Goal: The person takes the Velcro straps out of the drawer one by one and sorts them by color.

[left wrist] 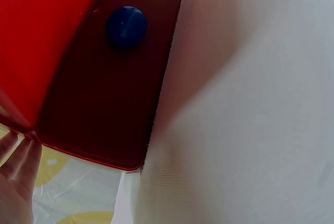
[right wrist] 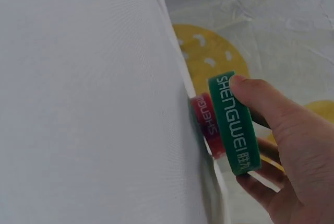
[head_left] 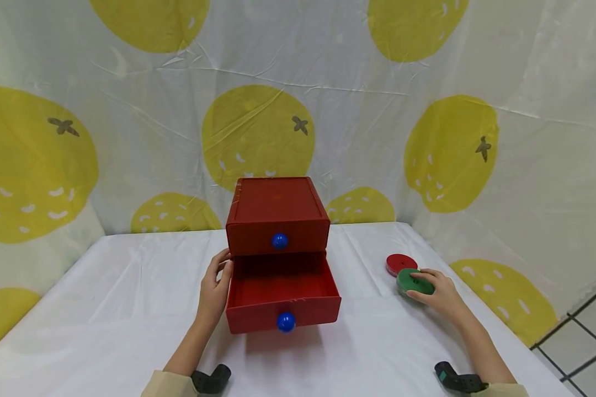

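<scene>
A red two-drawer box [head_left: 278,199] stands mid-table, its lower drawer [head_left: 284,314] pulled out with nothing inside. My left hand [head_left: 212,292] rests against the box's left side, its fingers [left wrist: 26,166] fairly straight in the left wrist view. At the right of the table, my right hand [head_left: 443,296] holds a green roll of tape [head_left: 415,281] between thumb and fingers. White SHENGWEI lettering runs along the green roll's rim in the right wrist view. Just behind it lies a red roll of tape [head_left: 401,263], partly overlapped by the green one.
Blue round knobs [head_left: 286,322] stick out from both drawer fronts; the upper drawer [head_left: 258,240] is closed. White cloth [head_left: 129,281] covers the table. A curtain [head_left: 347,138] printed with yellow fruit hangs behind it and along the right, with a black grid [head_left: 583,325] at lower right.
</scene>
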The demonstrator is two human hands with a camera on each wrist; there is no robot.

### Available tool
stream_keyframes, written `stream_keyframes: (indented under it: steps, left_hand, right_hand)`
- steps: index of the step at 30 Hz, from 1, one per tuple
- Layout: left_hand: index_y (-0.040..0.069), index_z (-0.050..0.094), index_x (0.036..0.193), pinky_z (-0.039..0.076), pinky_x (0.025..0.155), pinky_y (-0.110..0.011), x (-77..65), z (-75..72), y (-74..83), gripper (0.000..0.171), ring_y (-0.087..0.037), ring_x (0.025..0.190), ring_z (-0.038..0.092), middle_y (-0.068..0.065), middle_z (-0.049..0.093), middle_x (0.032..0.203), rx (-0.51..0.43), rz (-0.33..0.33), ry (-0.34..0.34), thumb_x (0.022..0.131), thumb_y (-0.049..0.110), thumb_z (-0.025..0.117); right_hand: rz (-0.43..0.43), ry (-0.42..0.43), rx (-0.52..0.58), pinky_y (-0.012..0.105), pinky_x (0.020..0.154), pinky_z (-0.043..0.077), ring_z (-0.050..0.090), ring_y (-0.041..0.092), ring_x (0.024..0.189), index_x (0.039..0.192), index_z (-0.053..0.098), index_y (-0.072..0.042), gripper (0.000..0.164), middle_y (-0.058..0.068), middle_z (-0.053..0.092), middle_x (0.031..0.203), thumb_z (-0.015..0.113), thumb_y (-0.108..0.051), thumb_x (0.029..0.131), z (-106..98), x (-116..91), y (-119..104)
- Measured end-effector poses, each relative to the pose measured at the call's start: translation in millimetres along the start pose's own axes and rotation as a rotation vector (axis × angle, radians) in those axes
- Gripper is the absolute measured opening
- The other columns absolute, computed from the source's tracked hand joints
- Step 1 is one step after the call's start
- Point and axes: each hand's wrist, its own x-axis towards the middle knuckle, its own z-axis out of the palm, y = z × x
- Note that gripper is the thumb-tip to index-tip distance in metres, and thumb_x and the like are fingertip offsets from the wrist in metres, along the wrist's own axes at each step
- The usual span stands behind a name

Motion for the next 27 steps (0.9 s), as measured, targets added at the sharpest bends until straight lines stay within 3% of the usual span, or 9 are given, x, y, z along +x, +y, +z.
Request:
stream_keyframes:
  steps: [4,15,27]
  left_hand:
    - [0.021,0.047,0.128,0.044,0.08,-0.014,-0.8,0.6,0.7,0.033,-0.001,0.103,0.048,0.002,0.053,0.126,-0.014,0.001,-0.001,0.096,0.027,0.044]
    - [0.022,0.046,0.129,0.044,0.081,-0.015,-1.5,0.5,0.6,0.033,-0.004,0.105,0.047,0.002,0.052,0.127,-0.014,-0.01,-0.012,0.096,0.028,0.043]
    - [0.022,0.047,0.128,0.044,0.081,-0.014,-0.2,-0.1,1.0,0.033,-0.003,0.104,0.048,0.003,0.053,0.127,-0.008,-0.011,-0.006,0.096,0.028,0.043]
  right_hand:
    - [-0.024,0.025,-0.021,0.054,0.069,0.046,0.037,0.05,0.101,0.113,0.059,-0.003,0.054,0.029,0.044,0.115,0.071,-0.038,0.074,2.7,1.4,8.5]
    - [0.052,-0.049,-0.067,0.057,0.076,0.044,0.037,0.051,0.105,0.117,0.056,0.001,0.053,0.032,0.042,0.121,0.071,-0.026,0.075,0.3,1.0,1.8]
    - [0.071,-0.077,-0.079,0.059,0.078,0.04,0.037,0.052,0.105,0.117,0.055,0.002,0.055,0.034,0.041,0.12,0.071,-0.029,0.075,1.6,0.1,6.5]
